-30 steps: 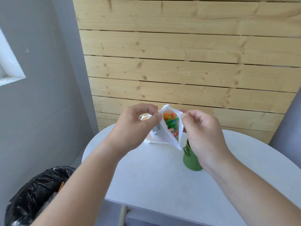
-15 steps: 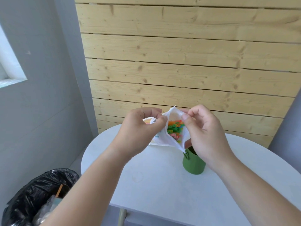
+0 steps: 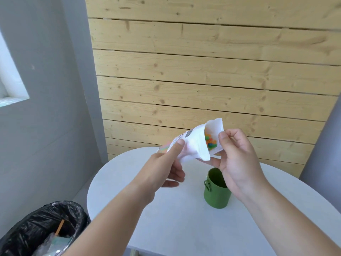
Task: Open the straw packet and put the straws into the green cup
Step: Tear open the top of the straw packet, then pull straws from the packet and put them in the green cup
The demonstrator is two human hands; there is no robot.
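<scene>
We hold the straw packet in the air between both hands. Our left hand pinches its closed end, thumb on top and fingers curled beneath. Our right hand grips the open mouth, thumb at the lip and a finger under the lower edge. Both forearms reach in from the bottom of the view.

The packet lies tilted, with its mouth higher and turned to our right, and the coloured straws are inside it. It hangs above the green cup, a little to its left. The cup stands upright on the round white table, partly behind our right wrist.

Behind the table runs a wall of pale wooden planks. A grey wall with a window is on the left. A bin lined with a black bag sits on the floor below it.
</scene>
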